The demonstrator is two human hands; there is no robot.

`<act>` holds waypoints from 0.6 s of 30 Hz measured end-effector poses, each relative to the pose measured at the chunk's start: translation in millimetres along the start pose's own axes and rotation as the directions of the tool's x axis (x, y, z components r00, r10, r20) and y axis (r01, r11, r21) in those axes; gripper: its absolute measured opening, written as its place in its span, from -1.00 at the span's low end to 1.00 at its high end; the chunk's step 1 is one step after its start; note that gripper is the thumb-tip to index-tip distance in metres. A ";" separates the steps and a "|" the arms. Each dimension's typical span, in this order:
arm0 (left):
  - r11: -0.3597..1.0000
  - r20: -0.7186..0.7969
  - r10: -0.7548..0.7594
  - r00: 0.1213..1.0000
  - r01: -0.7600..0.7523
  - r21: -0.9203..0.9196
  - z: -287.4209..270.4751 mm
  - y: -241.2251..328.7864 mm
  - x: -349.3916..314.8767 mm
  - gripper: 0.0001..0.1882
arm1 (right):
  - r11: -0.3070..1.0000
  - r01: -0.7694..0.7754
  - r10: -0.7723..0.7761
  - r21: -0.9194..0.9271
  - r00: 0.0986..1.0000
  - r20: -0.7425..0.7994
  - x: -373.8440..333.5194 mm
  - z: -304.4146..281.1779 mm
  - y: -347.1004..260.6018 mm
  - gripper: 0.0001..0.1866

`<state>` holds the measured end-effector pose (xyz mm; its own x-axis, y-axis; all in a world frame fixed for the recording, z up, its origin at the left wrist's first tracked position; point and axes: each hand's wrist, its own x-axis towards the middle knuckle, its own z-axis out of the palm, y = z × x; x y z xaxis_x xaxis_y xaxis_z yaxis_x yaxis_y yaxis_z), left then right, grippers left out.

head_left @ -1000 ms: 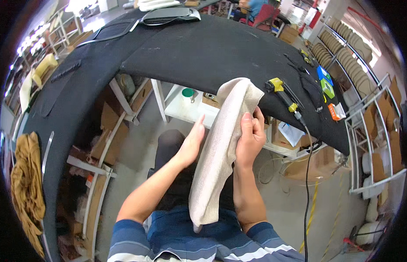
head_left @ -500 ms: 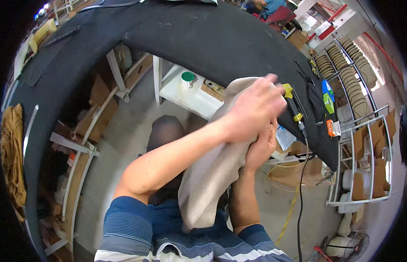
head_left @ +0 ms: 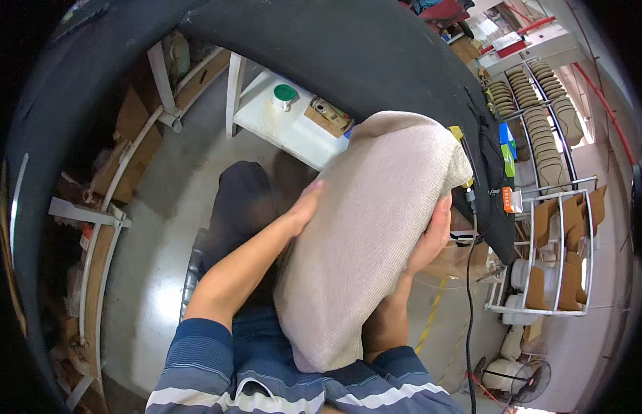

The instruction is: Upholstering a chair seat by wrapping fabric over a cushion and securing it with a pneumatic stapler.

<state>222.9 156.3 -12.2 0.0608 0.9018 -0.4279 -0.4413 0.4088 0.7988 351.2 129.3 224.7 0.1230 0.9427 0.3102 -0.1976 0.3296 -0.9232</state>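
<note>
A padded piece covered in beige woven fabric (head_left: pixel 366 228), like a cushion in its cover, stands tilted in front of my body. Its upper end shows a folded fabric edge, and its lower end reaches my lap. My left hand (head_left: pixel 307 205) grips the left side, with the fingertips partly hidden behind it. On the opposite side my right hand (head_left: pixel 431 238) is pressed along the edge, its thumb side showing and the other fingers out of sight. The broad face of the fabric is turned up between both hands.
A black-covered worktable (head_left: pixel 321 55) curves around me. Under it, a white shelf (head_left: pixel 266 124) holds a container with a green lid (head_left: pixel 284 93) and a small cardboard box (head_left: pixel 328 116). A dark cable (head_left: pixel 470 303) hangs at right, near a rack (head_left: pixel 559 248) of beige pieces.
My left hand has moved from the top end down to the left side. The beige piece has turned its broad face upward, and the view has shifted slightly.
</note>
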 end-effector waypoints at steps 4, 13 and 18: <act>0.857 0.155 0.479 0.864 -0.498 0.130 81.1 122.7 -36.0 -0.26 | 0.999 0.039 -0.038 -0.015 0.999 0.039 2.2 3.2 5.5 -0.47; 0.372 0.446 0.793 0.416 -0.909 0.186 91.6 146.4 -82.9 -0.33 | 0.992 -0.017 0.014 -0.125 0.999 -0.029 11.0 -34.3 25.7 -0.46; 0.972 0.015 0.212 0.977 -0.212 0.097 -26.6 -28.1 27.0 -0.23 | 0.987 0.013 0.001 -0.158 0.996 0.090 2.4 -2.4 8.7 -0.44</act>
<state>213.2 165.5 -57.5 -0.0205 0.9700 -0.2424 -0.3548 0.2196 0.9088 352.1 134.3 216.9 0.0343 0.9438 0.3286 -0.0397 0.3298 -0.9432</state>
